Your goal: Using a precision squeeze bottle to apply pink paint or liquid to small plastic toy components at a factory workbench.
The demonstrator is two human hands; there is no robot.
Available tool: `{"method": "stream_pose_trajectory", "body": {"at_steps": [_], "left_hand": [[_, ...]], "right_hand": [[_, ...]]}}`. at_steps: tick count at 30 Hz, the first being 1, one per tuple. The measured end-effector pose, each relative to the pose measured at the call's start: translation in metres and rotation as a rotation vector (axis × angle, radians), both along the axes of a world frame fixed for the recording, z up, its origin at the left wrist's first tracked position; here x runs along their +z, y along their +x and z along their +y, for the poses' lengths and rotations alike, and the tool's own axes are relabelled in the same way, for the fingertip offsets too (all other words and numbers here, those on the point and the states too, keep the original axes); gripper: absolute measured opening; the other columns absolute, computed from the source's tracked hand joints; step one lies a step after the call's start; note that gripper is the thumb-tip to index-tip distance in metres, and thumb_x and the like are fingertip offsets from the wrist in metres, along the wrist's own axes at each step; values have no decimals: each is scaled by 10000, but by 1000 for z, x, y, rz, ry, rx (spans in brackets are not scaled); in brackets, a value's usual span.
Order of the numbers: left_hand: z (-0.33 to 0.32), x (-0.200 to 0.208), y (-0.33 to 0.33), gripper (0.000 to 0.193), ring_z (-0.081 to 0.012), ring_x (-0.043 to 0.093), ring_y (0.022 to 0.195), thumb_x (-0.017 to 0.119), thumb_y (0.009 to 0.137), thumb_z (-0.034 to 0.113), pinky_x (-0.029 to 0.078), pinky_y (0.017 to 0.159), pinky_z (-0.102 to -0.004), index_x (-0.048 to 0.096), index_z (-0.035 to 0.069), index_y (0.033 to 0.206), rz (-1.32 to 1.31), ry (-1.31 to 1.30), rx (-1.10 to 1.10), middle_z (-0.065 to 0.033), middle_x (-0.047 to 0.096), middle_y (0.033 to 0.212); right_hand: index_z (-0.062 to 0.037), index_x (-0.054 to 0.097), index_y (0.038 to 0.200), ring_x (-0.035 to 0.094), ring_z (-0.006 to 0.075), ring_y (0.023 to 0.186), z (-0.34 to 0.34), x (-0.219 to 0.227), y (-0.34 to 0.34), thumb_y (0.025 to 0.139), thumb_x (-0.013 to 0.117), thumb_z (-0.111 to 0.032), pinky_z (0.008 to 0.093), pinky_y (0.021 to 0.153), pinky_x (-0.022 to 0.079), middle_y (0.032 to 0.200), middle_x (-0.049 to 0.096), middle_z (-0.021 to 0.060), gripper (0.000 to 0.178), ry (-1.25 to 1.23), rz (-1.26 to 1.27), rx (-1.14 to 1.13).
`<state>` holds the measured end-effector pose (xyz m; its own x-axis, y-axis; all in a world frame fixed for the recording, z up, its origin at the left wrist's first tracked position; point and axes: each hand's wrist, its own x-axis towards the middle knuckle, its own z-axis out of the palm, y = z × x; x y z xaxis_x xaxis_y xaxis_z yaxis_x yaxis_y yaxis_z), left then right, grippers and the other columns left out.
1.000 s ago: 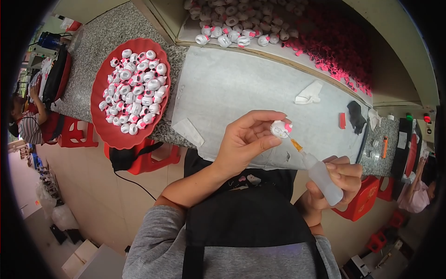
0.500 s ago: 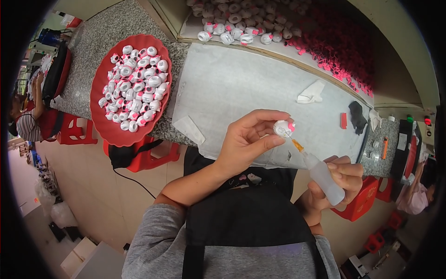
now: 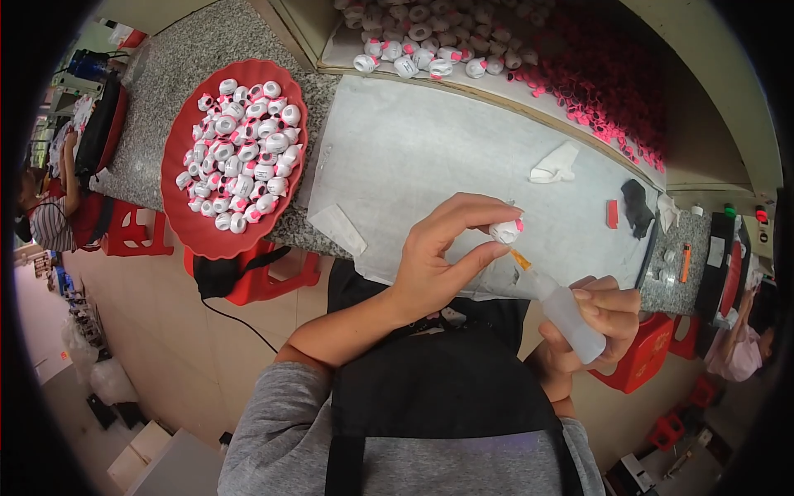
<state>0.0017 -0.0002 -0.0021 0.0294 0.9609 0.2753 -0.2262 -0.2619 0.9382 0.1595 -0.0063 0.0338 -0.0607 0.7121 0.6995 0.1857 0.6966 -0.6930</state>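
Note:
Between thumb and fingertips, my left hand [image 3: 442, 252] pinches a small white hollow figure head [image 3: 505, 231] with a pink patch, above the paper-covered bench. My right hand [image 3: 608, 318] is wrapped round a translucent squeeze bottle [image 3: 571, 318]. The bottle tilts up to the left, and its orange needle tip [image 3: 520, 259] is close beneath the white piece; whether they touch I cannot tell. To the left, a red scalloped tray [image 3: 179, 219] holds many similar white and pink pieces [image 3: 248, 152].
Along the back, a shelf carries more white pieces [image 3: 405, 66] and a heap of small pink parts [image 3: 608, 107]. Crumpled tissue [image 3: 554, 163], a black cloth [image 3: 636, 208] and a small red block [image 3: 612, 215] lie on the white paper [image 3: 413, 140]. Other people sit at both sides.
My left hand has turned the white piece slightly, so less of its pink shows. The bottle has shifted a little left with my right hand.

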Motion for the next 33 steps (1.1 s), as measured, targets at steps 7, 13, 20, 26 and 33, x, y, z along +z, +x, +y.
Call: {"method": "stream_pose_trajectory", "body": {"at_steps": [7, 13, 20, 26, 33], "left_hand": [[2, 0, -1, 292, -193, 465, 932, 525, 678, -87, 377, 779, -282, 493, -23, 961, 22, 27, 31, -143, 483, 994], [3, -2, -5, 297, -186, 465, 935, 518, 679, -94, 381, 775, -280, 477, -25, 965, 1, 30, 46, -149, 481, 998], [11, -2, -41, 329, -149, 486, 902, 530, 693, -68, 378, 775, -233, 432, -28, 1005, -269, -83, 239, -138, 489, 1014], [3, 4, -47, 312, -134, 494, 882, 531, 697, -65, 379, 763, -221, 438, -15, 991, -291, -65, 274, -136, 502, 995], [-2, 3, -59, 320, -141, 494, 889, 534, 692, -67, 379, 773, -230, 438, -11, 992, -331, -71, 310, -141, 502, 996]], "right_hand": [[-33, 452, 776, 430, 123, 524, 1, 2, 2, 537, 727, -166, 218, 465, 381, 713, 444, 66, 388, -40, -30, 17], [-35, 437, 766, 443, 133, 555, 6, 8, 5, 537, 719, -150, 224, 492, 392, 729, 435, 76, 381, -107, -53, -30], [-22, 415, 824, 509, 147, 655, 62, 2, 5, 605, 554, 85, 241, 554, 431, 788, 427, 57, 281, -687, 128, 185], [7, 493, 791, 518, 155, 586, 156, -25, -24, 645, 604, -84, 261, 527, 419, 660, 525, 77, 205, -484, -361, -31], [-6, 580, 710, 531, 342, 630, 185, -39, -56, 599, 651, -306, 369, 539, 415, 631, 538, 206, 327, -375, -852, -441]]}}
